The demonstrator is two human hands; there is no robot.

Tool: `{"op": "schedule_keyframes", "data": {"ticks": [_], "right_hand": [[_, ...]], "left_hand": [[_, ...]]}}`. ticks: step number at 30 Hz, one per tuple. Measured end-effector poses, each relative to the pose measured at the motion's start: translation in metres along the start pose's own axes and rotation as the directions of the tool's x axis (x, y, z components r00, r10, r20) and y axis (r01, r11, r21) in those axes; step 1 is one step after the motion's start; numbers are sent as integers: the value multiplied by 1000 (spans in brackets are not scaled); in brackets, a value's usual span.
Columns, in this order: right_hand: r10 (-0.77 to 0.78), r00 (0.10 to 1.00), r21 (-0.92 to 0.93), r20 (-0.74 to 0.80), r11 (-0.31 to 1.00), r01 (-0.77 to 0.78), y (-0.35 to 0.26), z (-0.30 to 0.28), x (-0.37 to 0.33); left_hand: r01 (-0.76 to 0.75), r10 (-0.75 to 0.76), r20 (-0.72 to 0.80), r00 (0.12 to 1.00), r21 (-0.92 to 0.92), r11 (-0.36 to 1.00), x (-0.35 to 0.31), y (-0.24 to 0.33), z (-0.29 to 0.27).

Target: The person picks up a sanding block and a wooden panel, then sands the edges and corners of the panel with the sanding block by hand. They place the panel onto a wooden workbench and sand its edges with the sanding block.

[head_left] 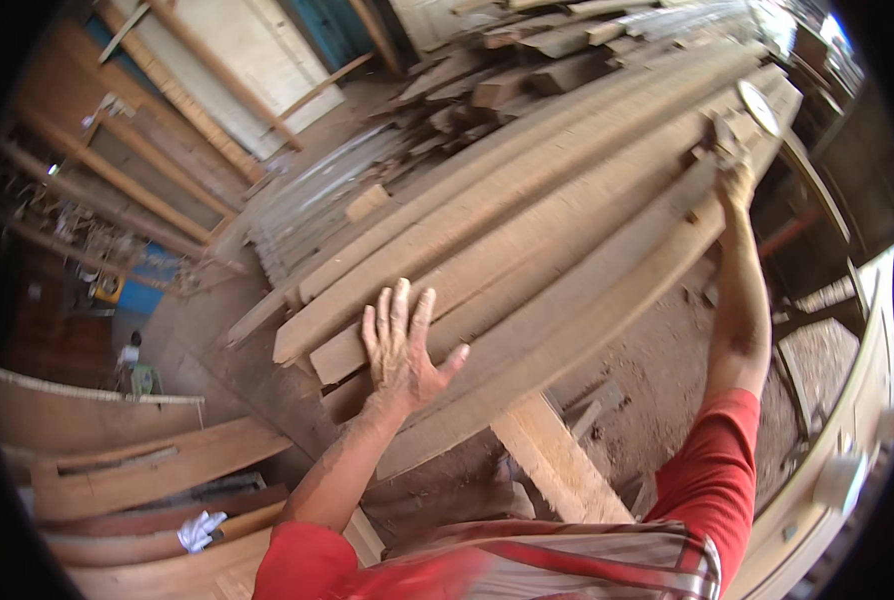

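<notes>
Several long wooden beams [527, 230] lie side by side in front of me, slanting from near left to far right. My left hand [399, 350] rests on their near ends, its fingers spread and nothing held in it. My right arm reaches toward the far end, where my right hand [733, 175] is closed at the top of the nearest beam [587, 310]. What it grips is small, brownish and blurred, so its kind is unclear. Just beyond that hand sits a pale round disc [758, 107]. A small brown bit [693, 215] lies on the beam nearby.
Behind the beams is a heap of rough offcuts [497, 90]. A pale board [557, 455] runs beneath the beams toward me. Door frames [167, 130] lean at the far left. At lower left are shaped boards [157, 465] and a white crumpled cloth [201, 531].
</notes>
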State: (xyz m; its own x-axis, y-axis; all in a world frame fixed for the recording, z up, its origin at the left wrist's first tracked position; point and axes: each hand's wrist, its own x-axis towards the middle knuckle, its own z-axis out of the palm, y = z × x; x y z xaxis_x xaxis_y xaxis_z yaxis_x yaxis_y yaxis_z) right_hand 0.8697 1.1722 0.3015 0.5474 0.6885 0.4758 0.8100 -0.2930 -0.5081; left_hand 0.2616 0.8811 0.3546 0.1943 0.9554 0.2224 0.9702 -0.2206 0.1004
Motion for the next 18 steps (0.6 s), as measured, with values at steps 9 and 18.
{"op": "schedule_keyframes", "data": {"ticks": [9, 18], "right_hand": [[20, 995, -206, 94, 978, 0, 21, 54, 49], [154, 984, 156, -87, 978, -139, -8, -5, 18]], "left_hand": [[9, -6, 70, 998, -41, 999, 10, 3, -5], [-15, 17, 75, 997, -22, 1000, 10, 4, -1]]}}
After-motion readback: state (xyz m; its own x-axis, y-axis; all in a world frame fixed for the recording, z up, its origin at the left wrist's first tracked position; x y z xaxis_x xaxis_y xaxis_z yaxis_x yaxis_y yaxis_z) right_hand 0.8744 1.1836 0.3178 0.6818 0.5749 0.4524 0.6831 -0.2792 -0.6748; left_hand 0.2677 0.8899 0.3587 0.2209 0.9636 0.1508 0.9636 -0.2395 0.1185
